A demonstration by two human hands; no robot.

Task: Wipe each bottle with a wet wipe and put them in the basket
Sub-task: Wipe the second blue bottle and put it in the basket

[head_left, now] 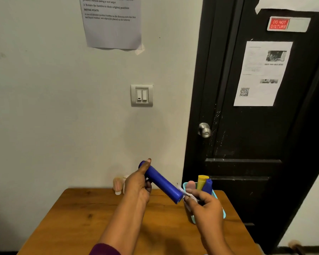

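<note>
Left hand point(138, 183) grips the long blue plastic bottle point(162, 182) by its upper end; right hand point(206, 207) pinches a white wet wipe point(183, 191) against its base. Best to rotate it, sweeping the wipe upward.

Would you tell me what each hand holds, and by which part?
The left hand grips the blue bottle near its upper end; the right hand pinches a wet wipe at its lower end.

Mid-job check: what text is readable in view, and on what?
Wall sheet: "2. Return the bottles to their original positions"
Wall sheet: "INITIAL STATE"
Wall sheet, other lines: cut off or too small to read.
Red sign on the door: "DO NOT DISTURB"
Door notice: print too small; it has a QR code.
Blue bottle: no readable label.
</note>
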